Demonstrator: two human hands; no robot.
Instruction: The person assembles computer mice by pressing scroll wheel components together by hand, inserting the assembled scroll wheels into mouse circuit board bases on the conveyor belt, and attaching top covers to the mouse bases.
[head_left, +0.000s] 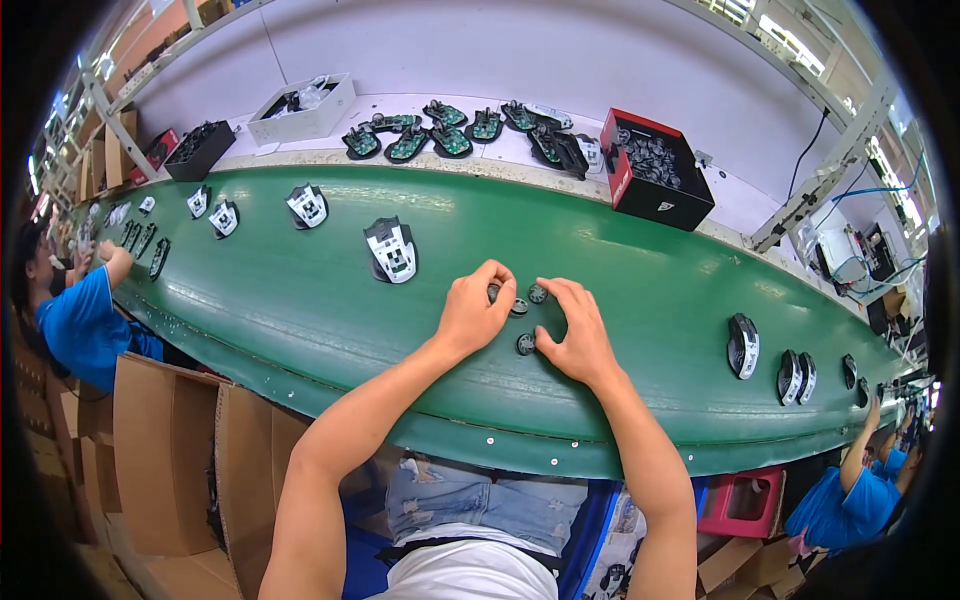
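Small dark spoked wheels lie on the green conveyor belt point(300, 330) between my hands. My left hand point(474, 312) is closed, fingers curled around one wheel point(493, 292); its thumb is beside a second wheel point(519, 307). My right hand point(578, 335) has its thumb and fingers spread apart. Its fingertips touch or nearly touch the upper wheel point(537, 293), and its thumb is at the edge of the lower wheel point(525, 344). Left of my hands sits a white-and-black computer mouse part point(392, 250).
Further mouse parts point(308, 206) dot the belt at left; finished-looking shells point(743, 346) stand at right. Behind the belt, a shelf carries green circuit-board bases point(408, 144), a red-and-black box point(660, 205) of small parts and a white tray point(300, 125). Co-workers point(85, 320) sit at both ends.
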